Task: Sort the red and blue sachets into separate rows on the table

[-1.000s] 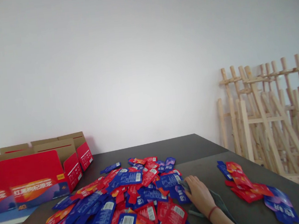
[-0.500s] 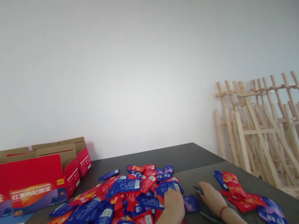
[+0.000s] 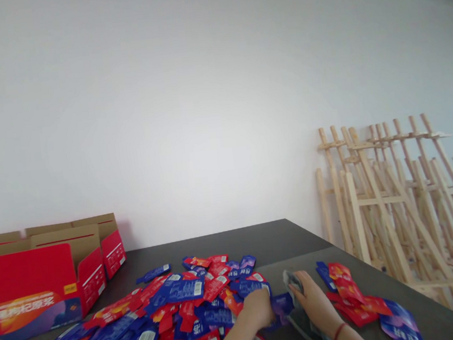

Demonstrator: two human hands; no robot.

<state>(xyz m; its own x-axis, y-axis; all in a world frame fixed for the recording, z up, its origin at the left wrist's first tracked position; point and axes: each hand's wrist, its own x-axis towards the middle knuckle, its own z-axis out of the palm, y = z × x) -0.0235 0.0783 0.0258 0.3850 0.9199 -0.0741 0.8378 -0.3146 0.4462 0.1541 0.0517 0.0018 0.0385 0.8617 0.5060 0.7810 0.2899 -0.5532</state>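
My left hand (image 3: 259, 309) is closed at the right edge of a heap of sachets, its fingers on a blue-purple sachet (image 3: 281, 304); its fingertips are partly hidden. My right hand (image 3: 312, 299) grips a grey cloth (image 3: 303, 322), part of which stands up between thumb and fingers while the rest hangs down onto the table. The cloth is right beside the blue-purple sachet. Blue sachets (image 3: 185, 289) and red sachets (image 3: 217, 286) lie loosely piled left of my left hand.
Right of my right hand lies a smaller group of red sachets (image 3: 348, 281) and blue sachets (image 3: 401, 320) on the dark table (image 3: 218, 240). Open red cartons (image 3: 21, 275) stand at the left. Wooden easels (image 3: 376, 191) lean against the wall beyond the table's right edge.
My right hand has lifted the grey cloth off the table and brought it up beside the blue-purple sachet. My left hand has closed on that sachet. The view has turned slightly right.
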